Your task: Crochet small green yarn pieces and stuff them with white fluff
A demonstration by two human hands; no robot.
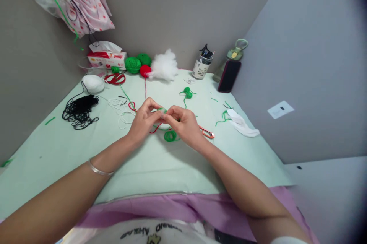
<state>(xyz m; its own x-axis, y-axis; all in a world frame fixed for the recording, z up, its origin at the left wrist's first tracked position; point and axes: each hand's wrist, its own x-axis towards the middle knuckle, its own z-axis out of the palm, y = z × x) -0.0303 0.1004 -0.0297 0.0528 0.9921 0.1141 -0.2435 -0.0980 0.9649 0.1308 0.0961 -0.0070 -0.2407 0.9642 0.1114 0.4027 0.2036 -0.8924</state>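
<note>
My left hand (pixel 145 119) and my right hand (pixel 185 123) meet over the middle of the pale green table (pixel 86 148). Both pinch a small green crocheted piece (pixel 162 110) between their fingertips. A strand of red yarn (pixel 145 87) runs from the hands back to a red yarn ball (pixel 145 70). A little coil of green yarn (pixel 170 135) lies just under my right hand. The handle of a pair of orange scissors (pixel 207 132) pokes out from behind my right wrist.
Green yarn balls (pixel 133 65), white stuffing (pixel 164 66), a tissue box (pixel 106 59) and a jar (pixel 202 66) stand along the back wall. A black yarn tangle (pixel 80 110), a white yarn ball (pixel 93 83) and red scissors (pixel 115 79) lie left. A white cloth (pixel 242 123) lies right.
</note>
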